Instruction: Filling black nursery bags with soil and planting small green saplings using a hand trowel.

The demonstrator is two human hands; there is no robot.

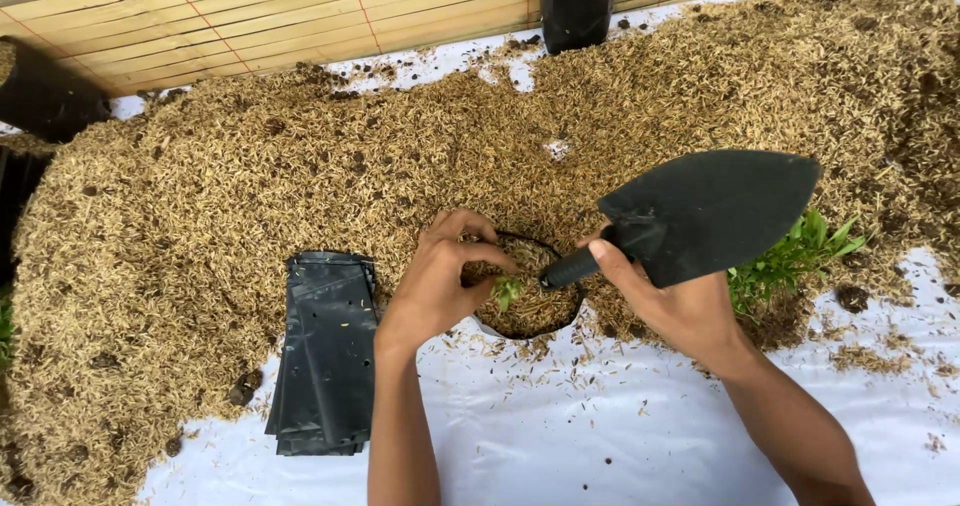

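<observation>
Spreading across most of the view from the far side down to the near left, a broad heap of rice husk mix (250,186) lies on a white sheet (600,436), with a slatted bamboo wall (250,16) beyond it and a filled black bag (578,6) standing at its foot. A stack of flat black grow bags (325,356) rests on the near left of the sheet. Just right of the stack, at the heap's near edge, sits a small black pot bag (530,291) filled with husk, a tiny green seedling (508,289) upright in it. The left hand (440,281) comes in from below, wrist bent, its fingers curled over the pot's left rim and pinching in beside the seedling. The right hand (680,301) reaches from the near right, fingers closed round the handle of a black trowel (710,211) whose blade points up and to the right, clear of the pot. To my eye, firming goes best with light pressure around the stem, not on it, keeping the seedling upright. A loose bunch of green seedlings (790,256) lies right of the trowel hand.
</observation>
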